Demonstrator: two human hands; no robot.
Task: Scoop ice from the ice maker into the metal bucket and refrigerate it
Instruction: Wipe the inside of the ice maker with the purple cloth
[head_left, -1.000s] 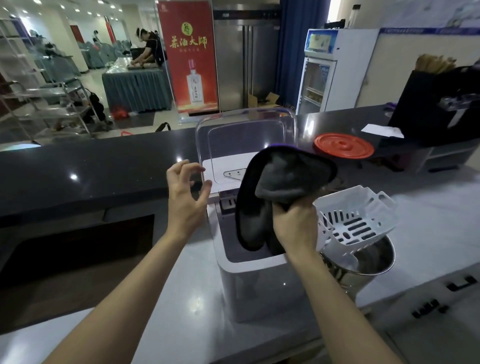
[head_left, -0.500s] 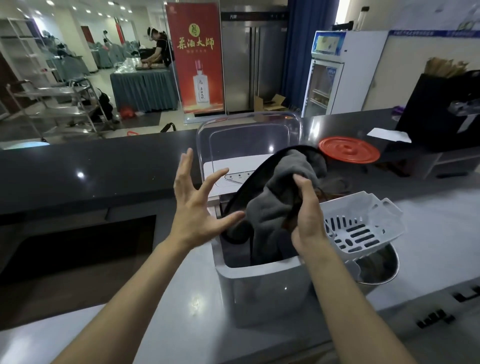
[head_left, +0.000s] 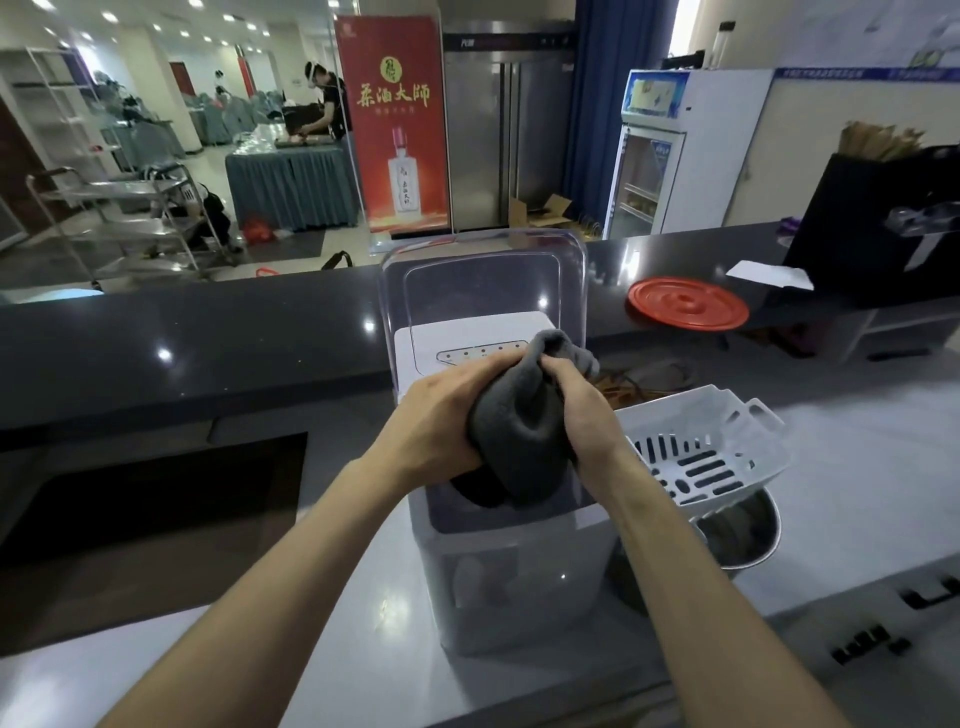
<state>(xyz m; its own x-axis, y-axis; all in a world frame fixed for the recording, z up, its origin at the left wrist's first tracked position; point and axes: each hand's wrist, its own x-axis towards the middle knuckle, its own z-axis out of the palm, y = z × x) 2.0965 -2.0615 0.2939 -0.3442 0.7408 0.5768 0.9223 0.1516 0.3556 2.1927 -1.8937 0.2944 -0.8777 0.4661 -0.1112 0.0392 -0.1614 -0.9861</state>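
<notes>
The left grip (head_left: 441, 415) and right grip (head_left: 584, 415) clench a dark grey cloth (head_left: 519, 436) over the white ice maker (head_left: 519, 577); rightward, a slotted white scoop (head_left: 722, 441) sits in the metal bucket (head_left: 756, 543).

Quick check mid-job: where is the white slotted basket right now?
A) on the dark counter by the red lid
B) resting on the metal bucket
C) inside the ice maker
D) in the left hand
B: the white slotted basket sits tilted across the rim of the metal bucket, right of the ice maker; the left hand and right hand both grip the grey cloth.
</notes>
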